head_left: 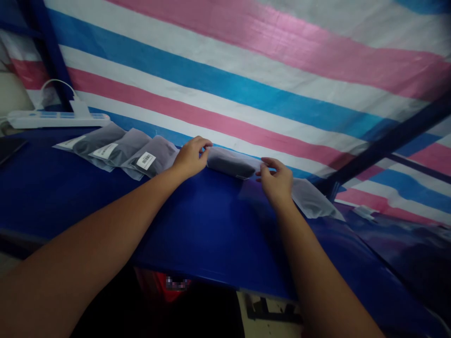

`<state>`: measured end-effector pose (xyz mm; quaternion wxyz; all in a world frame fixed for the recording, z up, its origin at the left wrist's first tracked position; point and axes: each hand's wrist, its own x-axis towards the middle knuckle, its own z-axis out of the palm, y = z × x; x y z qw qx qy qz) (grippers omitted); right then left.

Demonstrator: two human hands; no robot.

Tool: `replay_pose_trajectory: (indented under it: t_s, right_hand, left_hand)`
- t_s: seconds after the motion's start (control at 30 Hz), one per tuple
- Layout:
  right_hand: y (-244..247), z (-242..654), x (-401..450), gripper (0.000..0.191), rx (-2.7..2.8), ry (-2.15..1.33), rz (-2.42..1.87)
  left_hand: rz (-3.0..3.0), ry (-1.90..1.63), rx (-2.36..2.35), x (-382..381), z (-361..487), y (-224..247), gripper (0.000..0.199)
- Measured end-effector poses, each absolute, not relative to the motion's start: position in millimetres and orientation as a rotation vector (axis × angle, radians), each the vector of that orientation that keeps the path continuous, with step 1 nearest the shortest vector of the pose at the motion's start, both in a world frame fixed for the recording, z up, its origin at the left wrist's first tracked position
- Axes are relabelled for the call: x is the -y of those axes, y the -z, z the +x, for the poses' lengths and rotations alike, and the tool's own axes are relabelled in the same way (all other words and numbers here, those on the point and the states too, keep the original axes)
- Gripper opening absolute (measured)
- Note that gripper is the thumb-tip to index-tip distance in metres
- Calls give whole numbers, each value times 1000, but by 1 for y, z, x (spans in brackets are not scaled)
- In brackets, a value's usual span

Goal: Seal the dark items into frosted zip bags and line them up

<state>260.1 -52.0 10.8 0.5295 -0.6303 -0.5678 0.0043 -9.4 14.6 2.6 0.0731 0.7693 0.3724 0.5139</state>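
A frosted plastic bag [230, 162] with something dark inside stretches between my two hands, near the back of the blue table. My left hand [193, 156] pinches its left end, thumb and fingers closed. At the other end, my right hand [276, 178] has the bag's edge between thumb and fingers. Close to my left hand lies a frosted bag with a white barcode label [145, 160], overlapping other labelled bags [121, 145] with dark contents. Right of my right hand is a paler frosted bag [312, 199].
A white power strip [58, 119] with a plugged-in charger and cable sits at the back left. Striped sheeting [225, 89] hangs right behind the blue table [211, 234]. A dark blue frame bar [387, 141] slants down at the right. Something red [158, 286] is below the front edge.
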Motion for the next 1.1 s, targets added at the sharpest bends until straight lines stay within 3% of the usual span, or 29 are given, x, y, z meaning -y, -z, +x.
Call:
replay_pose_trajectory:
  t_s: [0.2, 0.53, 1.1]
  right_hand:
    - [-16, 248, 60, 29, 1499, 91, -1446]
    - [-17, 230, 70, 15, 1647, 192, -1393]
    - [-21, 225, 77, 25, 1797, 59, -1632]
  left_hand:
    - [2364, -1508, -1024, -6, -5, -4, 11]
    - [2362, -1491, -1042, -7, -4, -4, 24]
    - [2443, -1433, -1065, 2, -2, -5, 7]
